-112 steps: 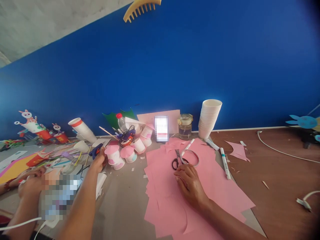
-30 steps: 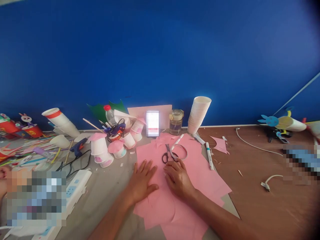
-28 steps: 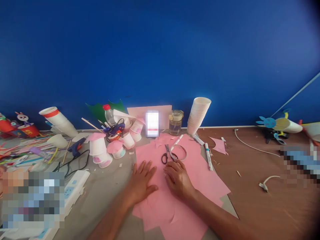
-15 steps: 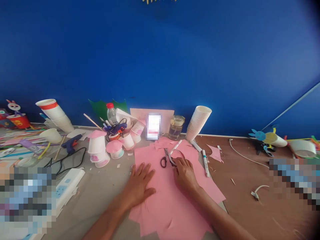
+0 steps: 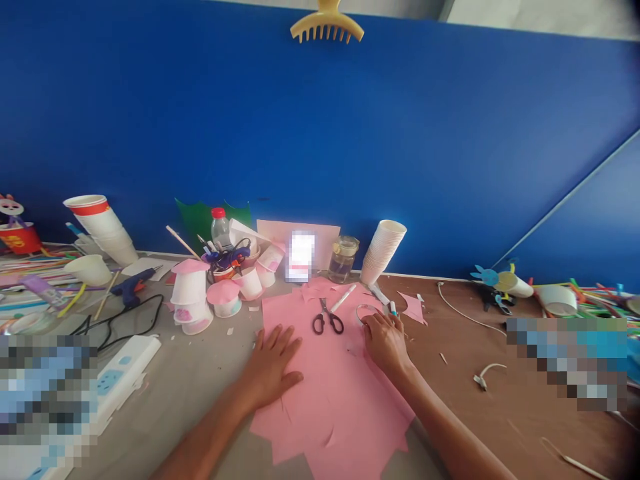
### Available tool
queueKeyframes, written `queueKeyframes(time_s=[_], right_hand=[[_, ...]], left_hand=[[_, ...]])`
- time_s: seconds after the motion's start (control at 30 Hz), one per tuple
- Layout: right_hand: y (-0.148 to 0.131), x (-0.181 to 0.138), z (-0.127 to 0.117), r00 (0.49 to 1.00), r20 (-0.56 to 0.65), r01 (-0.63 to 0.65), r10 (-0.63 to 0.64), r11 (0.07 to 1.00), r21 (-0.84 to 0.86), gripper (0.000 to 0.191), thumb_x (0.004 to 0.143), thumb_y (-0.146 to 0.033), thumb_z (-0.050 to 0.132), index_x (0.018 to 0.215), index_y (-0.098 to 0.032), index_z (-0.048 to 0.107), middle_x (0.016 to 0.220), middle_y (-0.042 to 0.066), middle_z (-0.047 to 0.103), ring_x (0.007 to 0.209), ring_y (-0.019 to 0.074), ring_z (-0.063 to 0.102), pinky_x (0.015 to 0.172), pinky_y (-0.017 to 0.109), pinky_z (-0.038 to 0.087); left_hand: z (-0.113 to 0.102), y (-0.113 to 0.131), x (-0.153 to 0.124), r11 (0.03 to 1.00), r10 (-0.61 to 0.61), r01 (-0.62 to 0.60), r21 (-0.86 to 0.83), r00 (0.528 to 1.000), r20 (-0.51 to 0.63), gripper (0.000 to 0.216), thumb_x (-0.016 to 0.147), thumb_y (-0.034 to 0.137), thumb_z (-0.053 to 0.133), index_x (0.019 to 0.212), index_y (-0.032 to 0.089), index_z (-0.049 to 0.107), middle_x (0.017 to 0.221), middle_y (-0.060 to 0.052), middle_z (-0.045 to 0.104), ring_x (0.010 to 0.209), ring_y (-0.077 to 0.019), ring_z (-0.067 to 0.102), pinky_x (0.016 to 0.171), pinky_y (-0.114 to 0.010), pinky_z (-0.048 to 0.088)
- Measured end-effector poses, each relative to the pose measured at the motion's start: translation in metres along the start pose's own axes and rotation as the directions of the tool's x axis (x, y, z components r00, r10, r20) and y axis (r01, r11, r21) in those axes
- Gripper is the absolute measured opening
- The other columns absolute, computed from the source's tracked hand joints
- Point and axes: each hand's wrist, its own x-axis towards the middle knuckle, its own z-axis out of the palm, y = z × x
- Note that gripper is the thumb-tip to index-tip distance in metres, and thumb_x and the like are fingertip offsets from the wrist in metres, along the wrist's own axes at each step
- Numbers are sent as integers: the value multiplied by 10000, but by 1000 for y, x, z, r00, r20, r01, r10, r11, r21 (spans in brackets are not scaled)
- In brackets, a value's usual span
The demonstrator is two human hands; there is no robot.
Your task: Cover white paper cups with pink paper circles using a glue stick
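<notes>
My left hand (image 5: pixel 273 363) lies flat with fingers spread on the left part of a pile of pink paper sheets (image 5: pixel 330 387). My right hand (image 5: pixel 385 340) rests palm down at the pile's right edge, fingers curled over a tape ring (image 5: pixel 364 311) and touching a white marker (image 5: pixel 393 309). I cannot tell whether it grips either. Black-handled scissors (image 5: pixel 326 320) lie on the paper between my hands, a little ahead of them. Another white marker (image 5: pixel 343 298) lies just beyond the scissors.
A stack of white paper cups (image 5: pixel 383 252), a glass jar (image 5: pixel 343 259) and a phone (image 5: pixel 300 256) stand at the blue wall. Pink-topped cups (image 5: pixel 200 300), a glue gun (image 5: pixel 127 288) and a power strip (image 5: pixel 123 377) lie left. A white cable (image 5: pixel 463 310) crosses the brown table (image 5: pixel 500 413) on the right.
My right hand slid right, off the scissors, onto the tape ring and marker at the paper's edge. My left hand came back from the cups onto the paper. The view tilted up.
</notes>
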Motion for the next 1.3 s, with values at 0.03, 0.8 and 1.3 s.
queueKeyframes(time_s=[0.03,0.8,1.3], right_hand=[[2,-3,0,1000,-13,-8,8,1000,-10,204,843,-119,440,833,-184,633,858,75,674,854,234,580,934,446,293],[-23,20,11,998,-59,36,-32,998,59,204,692,-29,430,766,-156,572,718,42,608,608,158,511,570,258,293],[-5,24,10,992,-63,116,-108,984,138,270,866,-99,397,826,-174,653,723,37,675,622,153,545,680,275,305]], left_hand=[[1,0,0,1000,2,-2,-2,1000,-8,616,893,592,342,1432,294,315,1536,-71,243,1400,-360,187,1084,-637,135],[3,-4,1,1000,8,-8,2,1000,-22,594,892,561,377,1431,321,308,1538,-49,233,1402,-345,195,1086,-623,160],[0,-4,0,997,-4,8,74,998,-61,547,903,548,378,1412,349,336,1507,-36,320,1373,-312,285,1088,-600,207]])
